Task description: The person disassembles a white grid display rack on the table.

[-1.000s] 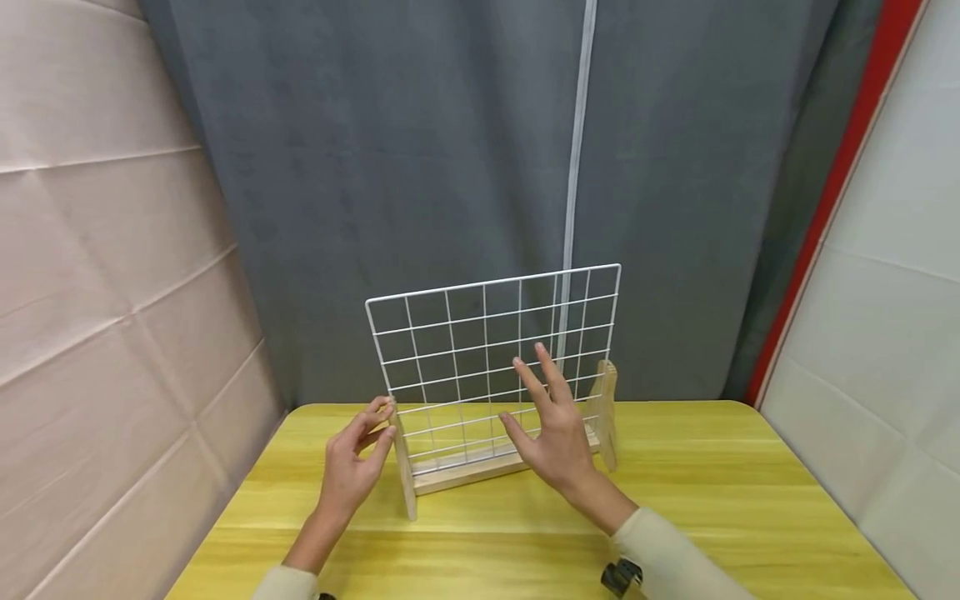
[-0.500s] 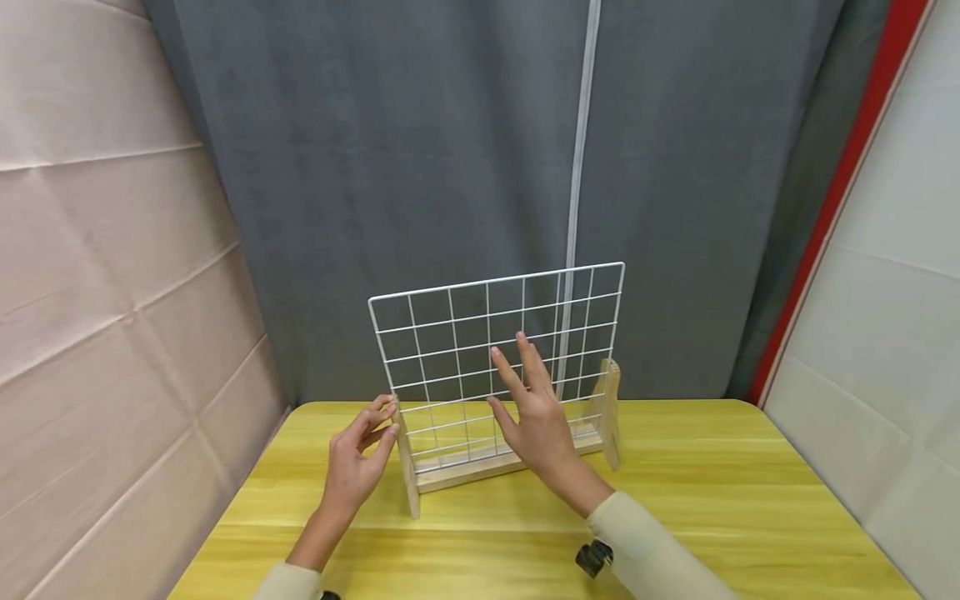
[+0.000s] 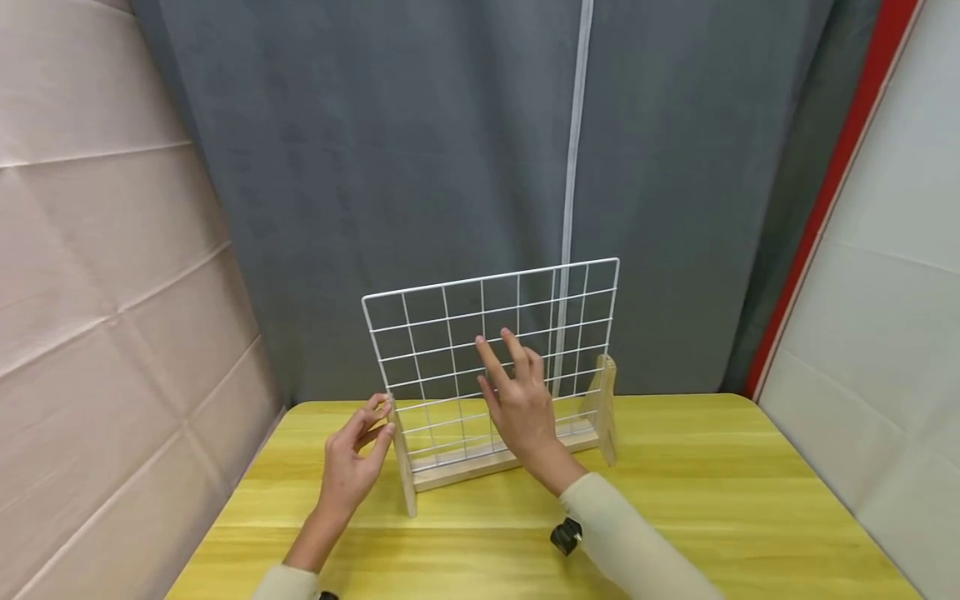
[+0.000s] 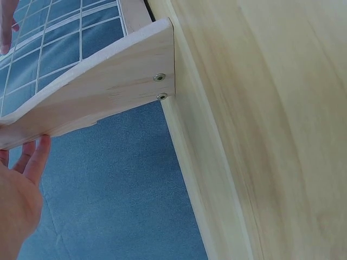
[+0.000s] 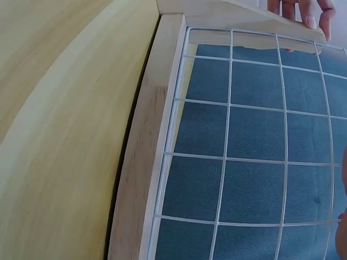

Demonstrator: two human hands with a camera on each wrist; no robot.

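A padded beige wall panel [image 3: 97, 275] bounds the scene on the left. The yellow wooden counter [image 3: 712, 500] carries a white wire grid [image 3: 450, 333] seated upright in a wooden base [image 3: 480, 467], near the far edge of the counter. The base has two upright wooden end pieces; the left end piece [image 3: 402, 467] stands at the grid's left edge.

The left hand [image 3: 351, 467] is positioned at the top of the left end piece. Its grip is loosely curled, with the fingertips [image 3: 387, 408] touching the wood; the left wrist view confirms fingers against the end piece [image 4: 92, 92].

The right hand [image 3: 517, 400] is raised in front of the middle of the grid, its grip spread with the fingers extended toward the wires. Whether the fingertips touch the grid cannot be told.

The right end piece [image 3: 606, 408] stands at the grid's right edge. A grey curtain [image 3: 420, 150] hangs behind the counter.
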